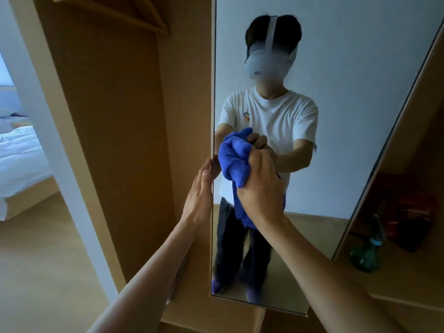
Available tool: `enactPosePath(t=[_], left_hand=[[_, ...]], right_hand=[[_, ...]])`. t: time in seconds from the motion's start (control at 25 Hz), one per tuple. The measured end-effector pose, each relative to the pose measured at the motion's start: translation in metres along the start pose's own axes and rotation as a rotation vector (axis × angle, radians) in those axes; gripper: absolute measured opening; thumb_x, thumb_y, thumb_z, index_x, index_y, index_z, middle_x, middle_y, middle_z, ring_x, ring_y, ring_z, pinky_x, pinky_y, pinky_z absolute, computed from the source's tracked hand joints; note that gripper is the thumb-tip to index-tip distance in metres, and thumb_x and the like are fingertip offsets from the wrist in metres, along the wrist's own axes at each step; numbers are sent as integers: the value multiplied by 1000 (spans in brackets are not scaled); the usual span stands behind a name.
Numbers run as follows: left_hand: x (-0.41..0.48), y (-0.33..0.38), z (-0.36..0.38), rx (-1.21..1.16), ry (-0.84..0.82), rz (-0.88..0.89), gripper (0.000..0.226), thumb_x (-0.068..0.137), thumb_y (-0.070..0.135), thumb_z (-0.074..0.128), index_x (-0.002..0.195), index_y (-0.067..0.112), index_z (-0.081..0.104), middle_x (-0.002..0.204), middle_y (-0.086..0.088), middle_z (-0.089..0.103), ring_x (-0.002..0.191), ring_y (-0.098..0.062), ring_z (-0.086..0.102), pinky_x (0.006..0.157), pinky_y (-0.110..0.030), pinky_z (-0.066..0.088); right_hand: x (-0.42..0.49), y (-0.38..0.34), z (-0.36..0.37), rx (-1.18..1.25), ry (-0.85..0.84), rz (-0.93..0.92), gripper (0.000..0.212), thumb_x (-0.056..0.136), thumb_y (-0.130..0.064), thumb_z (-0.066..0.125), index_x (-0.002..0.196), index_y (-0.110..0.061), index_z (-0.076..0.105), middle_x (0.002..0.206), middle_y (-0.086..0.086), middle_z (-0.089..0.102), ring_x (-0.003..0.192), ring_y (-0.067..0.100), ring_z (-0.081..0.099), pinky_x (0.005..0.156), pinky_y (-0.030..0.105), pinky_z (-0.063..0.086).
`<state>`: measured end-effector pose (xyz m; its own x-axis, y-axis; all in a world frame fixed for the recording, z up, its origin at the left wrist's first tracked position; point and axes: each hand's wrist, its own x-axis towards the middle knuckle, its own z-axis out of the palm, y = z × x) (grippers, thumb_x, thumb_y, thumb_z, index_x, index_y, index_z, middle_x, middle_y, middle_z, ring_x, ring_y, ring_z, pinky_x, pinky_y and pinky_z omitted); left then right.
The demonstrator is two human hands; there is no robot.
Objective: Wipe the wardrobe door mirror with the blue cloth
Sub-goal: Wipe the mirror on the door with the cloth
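Right hand [260,188] reaches forward on an outstretched, bare forearm that rises from the near right corner, its back turned toward the camera. Its fingers are curled tightly round a bunched blue cloth [234,157], and the wad is held against the glass of the mirror [360,116], close to the mirror's left edge and about halfway up it. A loose tail of the cloth hangs down below the fist. To the left, the left hand [200,188] comes up on a straight forearm from the near centre. Its fingers are extended and held together, the palm faces right, and the hand lies flat along the mirror's left edge where the glass meets the wooden panel [189,92]; it holds nothing. The two hands are near each other without touching. The glass shows the person's reflection [271,116] in a white T-shirt and dark trousers, with the cloth and fist repeated in it. A green bottle [365,255] stands on a wooden surface to the right of the mirror, and a bed [19,152] with white bedding shows at the far left.
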<state>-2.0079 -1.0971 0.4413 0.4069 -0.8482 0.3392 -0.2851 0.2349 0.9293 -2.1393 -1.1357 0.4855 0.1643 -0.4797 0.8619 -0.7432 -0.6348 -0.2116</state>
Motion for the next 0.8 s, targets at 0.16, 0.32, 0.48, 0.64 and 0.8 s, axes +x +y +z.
enactPosePath(t=[0.16,0.32,0.48,0.64,0.8], left_hand=[[3,-5,-6,-42,-36,-47,66,97,68,17,153,39,38,155,6,47,143,-14,43,120,-46,33],[3,-10,-10,-73,-64,-70,60,104,59,17,153,35,39,155,3,47,144,-16,42,121,-46,31],[3,-10,-13,-84,-107,-63,68,91,79,11,145,51,41,153,7,50,143,-14,43,122,-45,30],[1,-17,-13,-80,-120,-18,67,94,77,9,148,51,40,150,12,52,141,-13,45,121,-46,32],[3,-25,-13,-94,-136,-44,67,98,71,11,149,42,44,146,9,55,138,-11,47,119,-45,34]], right_hand=[[-5,-14,14,40,-152,-51,32,89,-11,64,118,-1,57,102,14,58,85,29,63,62,41,55],[2,-13,15,64,-247,-108,24,94,-20,54,116,-11,56,103,2,52,89,17,57,69,32,49],[12,-2,-5,-78,-248,-273,37,83,-16,48,118,-16,59,101,1,58,89,22,58,52,33,40],[11,-4,-13,-192,-241,-360,45,85,-19,46,126,-12,63,102,9,63,89,29,59,57,36,43],[3,-4,-5,-241,-231,-361,43,86,-14,63,128,-11,63,104,11,62,87,32,57,65,46,48]])
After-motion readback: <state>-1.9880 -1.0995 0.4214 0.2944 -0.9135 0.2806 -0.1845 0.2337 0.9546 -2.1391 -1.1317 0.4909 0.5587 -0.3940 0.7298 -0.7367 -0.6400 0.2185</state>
